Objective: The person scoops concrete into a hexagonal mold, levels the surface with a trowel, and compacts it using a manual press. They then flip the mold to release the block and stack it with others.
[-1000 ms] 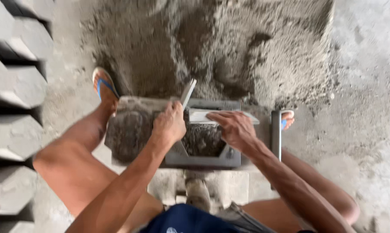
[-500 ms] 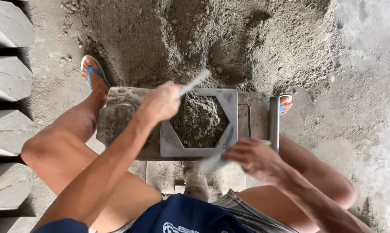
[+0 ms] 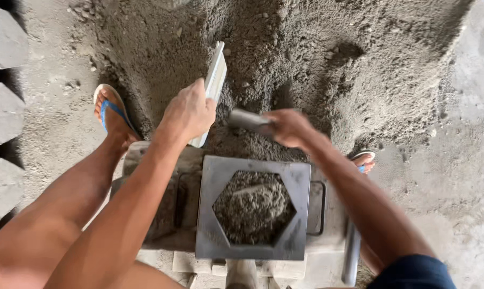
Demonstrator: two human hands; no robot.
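Hex mould (image 3: 252, 214): grey metal, matt, dusty. Fill inside and pile (image 3: 306, 59) behind: coarse damp sand-cement mix, grainy, rough. Flat scraper (image 3: 215, 80) in left hand (image 3: 188, 112): pale, smooth, looks plastic. Right hand (image 3: 287, 127) tool (image 3: 247, 119): dull grey, blurred. Floor (image 3: 466, 176): rough concrete.

Bare arms, blue-strapped sandals (image 3: 111, 109), dark blue shorts (image 3: 413, 273).

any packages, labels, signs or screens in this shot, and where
None in view: only the grey sand heap, the metal hexagon mould, a pale flat board in the left hand and a grey bar in the right hand.
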